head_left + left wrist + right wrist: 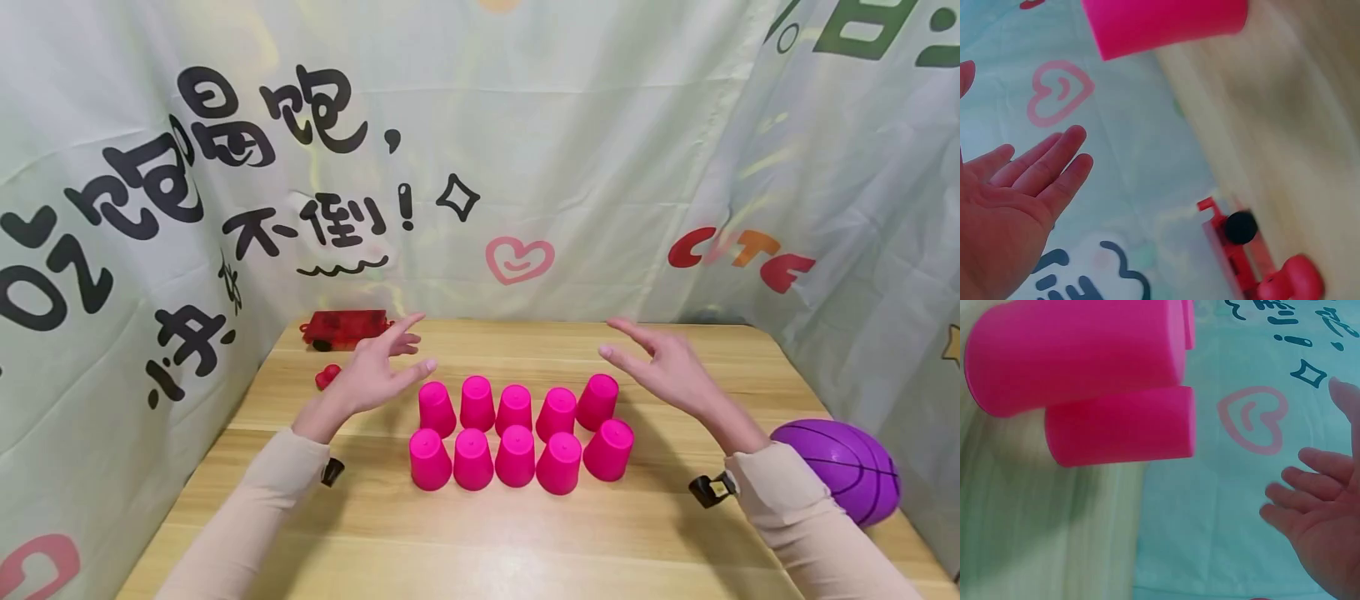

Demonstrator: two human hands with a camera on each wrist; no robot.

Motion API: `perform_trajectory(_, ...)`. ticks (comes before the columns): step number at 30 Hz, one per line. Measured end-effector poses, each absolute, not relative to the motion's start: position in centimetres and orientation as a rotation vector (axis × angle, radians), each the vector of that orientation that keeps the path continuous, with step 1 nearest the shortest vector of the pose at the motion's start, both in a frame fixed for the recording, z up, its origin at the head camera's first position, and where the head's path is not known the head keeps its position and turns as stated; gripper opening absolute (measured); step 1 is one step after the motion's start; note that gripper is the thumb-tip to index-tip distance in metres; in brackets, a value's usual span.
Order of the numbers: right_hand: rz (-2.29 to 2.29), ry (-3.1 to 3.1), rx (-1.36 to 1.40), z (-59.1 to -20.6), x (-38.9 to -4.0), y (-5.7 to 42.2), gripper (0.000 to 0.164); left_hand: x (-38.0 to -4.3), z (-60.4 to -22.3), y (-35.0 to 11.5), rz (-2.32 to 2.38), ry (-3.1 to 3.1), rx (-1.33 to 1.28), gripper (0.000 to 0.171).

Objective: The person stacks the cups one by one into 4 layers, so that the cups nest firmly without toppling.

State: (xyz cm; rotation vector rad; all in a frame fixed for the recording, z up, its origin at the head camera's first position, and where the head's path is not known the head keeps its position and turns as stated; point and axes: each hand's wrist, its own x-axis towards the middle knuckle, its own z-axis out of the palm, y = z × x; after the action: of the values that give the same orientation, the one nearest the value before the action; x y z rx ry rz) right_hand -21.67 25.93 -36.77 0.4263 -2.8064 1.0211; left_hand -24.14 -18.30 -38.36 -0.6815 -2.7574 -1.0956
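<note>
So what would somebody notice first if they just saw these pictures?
Probably the ten bright pink cups, upside down in two rows around the middle of the wooden table. Then the purple ball, near the table's right edge. The left fingers and right fingers, holding nothing, might catch the eye too, on either side of the cups.

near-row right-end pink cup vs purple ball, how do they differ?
Colour: the pink cup is plain; the purple ball has dark seam lines.
Shape: the pink cup is tapered and stands upside down; the purple ball is rounded.
Size: the purple ball looks clearly bulkier than the pink cup.
View: the pink cup is unobstructed; the right sleeve partly covers the purple ball.
Shared: neither is held.
</note>
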Motion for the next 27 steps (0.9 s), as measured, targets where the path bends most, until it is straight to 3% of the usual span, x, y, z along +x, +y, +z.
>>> perform_trajectory(11,1.325,-2.790,0.331,-40.3,-21.6,26.1,0.061,-23.6,-41.4,-18.3,-1.411,-2.785,-0.705,0.067)
perform_trajectory(20,1.403,-2.851,0.332,-42.4,-21.2,26.4,0.070,-23.6,-43.0,-18.6,-1.474,-2.847,-0.785,0.063)
perform_trajectory(27,1.422,-2.853,0.328,-43.1,-21.1,26.2,0.067,-23.4,-43.6,-18.5,-1.488,-2.875,-0.766,0.065)
